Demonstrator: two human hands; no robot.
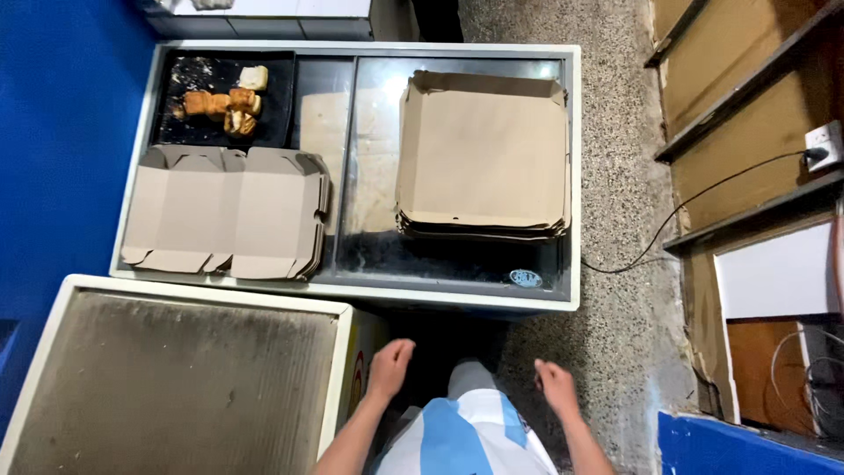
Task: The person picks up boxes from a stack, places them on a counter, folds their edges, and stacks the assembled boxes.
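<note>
Both grips are hanging loosely open: left hand [389, 362], right hand [556, 383]. Nearest, at twelve o'clock, stacked cardboard boxes [482, 158] are lying on the counter [457, 295]; squaring up first seems wise.

Count as observed from the head view. Two stacks of flat brown cardboard box blanks: one stack of unfolded cut-out blanks [227, 213] and one stack of square, shallow-walled trays [482, 157]; the number of sheets within each stack cannot be told. One black rectangular baking tray [277, 97]. On it, roughly five small golden-brown pastries [220, 104] and one pale cream-coloured square piece [254, 77]. Two white-rimmed chest units: one glass-topped [573, 176], one with a dusty grey lid [176, 369]. One white wall socket [825, 145] with one black cable [703, 198].
</note>
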